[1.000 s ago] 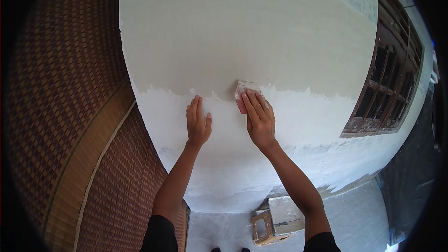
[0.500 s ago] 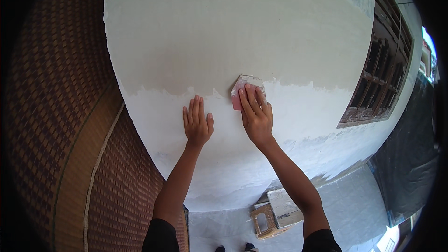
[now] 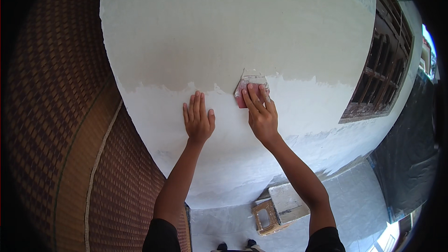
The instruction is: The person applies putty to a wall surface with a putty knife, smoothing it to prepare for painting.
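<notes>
My right hand [image 3: 264, 120] grips a reddish putty spreader [image 3: 241, 101] and presses it against the wall [image 3: 224, 158]. Pale wet putty coats the spreader's upper edge, and my fingers lie over its face. The tool sits at the ragged border between a damp greyish coat above and the whiter surface below. To the left, my left hand [image 3: 198, 120] rests flat on the white part, just under that border. Its fingers point up and the thumb stands apart. Nothing is in it.
A woven brown mat screen [image 3: 60, 88] runs along the left. A barred wooden window [image 3: 380, 70] is set in the wall at right, with dark sheeting [image 3: 406, 144] beyond. Below, a worn stool [image 3: 266, 226] stands on the grey tiled floor [image 3: 210, 221], beside a whitish putty-smeared board [image 3: 289, 203].
My right hand has slid slightly right along the wall with the spreader. My left hand stays flat in nearly the same spot. The view has shifted a little.
</notes>
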Tool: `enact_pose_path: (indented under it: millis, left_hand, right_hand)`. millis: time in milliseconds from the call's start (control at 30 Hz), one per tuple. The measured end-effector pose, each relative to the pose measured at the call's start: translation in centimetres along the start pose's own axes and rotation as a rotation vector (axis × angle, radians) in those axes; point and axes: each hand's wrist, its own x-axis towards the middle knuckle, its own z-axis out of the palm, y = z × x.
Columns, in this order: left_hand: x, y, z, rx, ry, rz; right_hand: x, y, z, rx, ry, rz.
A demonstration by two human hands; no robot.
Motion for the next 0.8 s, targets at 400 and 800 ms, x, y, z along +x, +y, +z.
enact_pose_path:
  millis: [400, 800]
  left_hand:
    - [0.0, 0.1, -0.1, -0.024, -0.015, -0.019]
    - [0.4, 0.1, -0.2, -0.038, 0.0, -0.01]
  right_hand:
    - [-1.9, 0.3, 0.1, -0.05, -0.087, -0.034]
    - [-4.5, 1.7, 0.0, -0.153, -0.18, -0.185]
